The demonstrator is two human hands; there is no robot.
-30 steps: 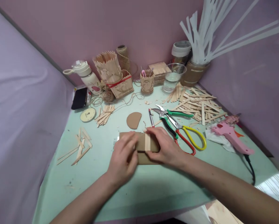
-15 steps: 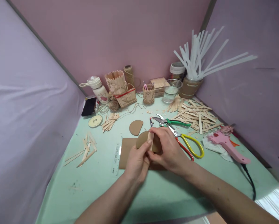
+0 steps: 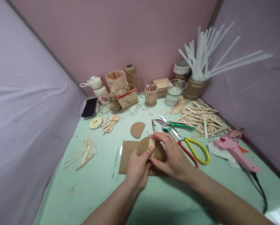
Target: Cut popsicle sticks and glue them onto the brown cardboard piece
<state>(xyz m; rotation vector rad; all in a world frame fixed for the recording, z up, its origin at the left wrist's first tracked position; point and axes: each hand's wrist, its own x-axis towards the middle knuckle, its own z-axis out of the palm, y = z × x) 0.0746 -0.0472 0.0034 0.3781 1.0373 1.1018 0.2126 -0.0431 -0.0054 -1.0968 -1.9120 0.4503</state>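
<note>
My left hand [image 3: 140, 165] grips a rounded brown cardboard piece [image 3: 142, 145], its thumb pressed on a pale wooden craft stick [image 3: 151, 143] that lies upright across the cardboard's face. My right hand [image 3: 171, 156] pinches this stick along its length, index fingertip at the top end and thumb near the bottom. Both hands are above a rectangular cardboard sheet [image 3: 127, 159] with a clear ruler [image 3: 116, 162] along its left edge. A second cardboard piece, round with one straight side [image 3: 137, 130], lies just beyond them. A pen [image 3: 153, 125] points away past my right fingertips.
Green-handled pruners [image 3: 182, 125] and scissors with red and yellow handles [image 3: 197, 151] lie right of my hands. A pink glue gun [image 3: 238, 151] rests farther right, below a heap of craft sticks [image 3: 200, 115]. A water cup [image 3: 174, 95] and stick-covered containers [image 3: 127, 98] stand behind.
The view has shifted slightly, so the table things sit a little lower and farther right. Both hands keep their hold on the cardboard and stick, with hardly any finger movement.
</note>
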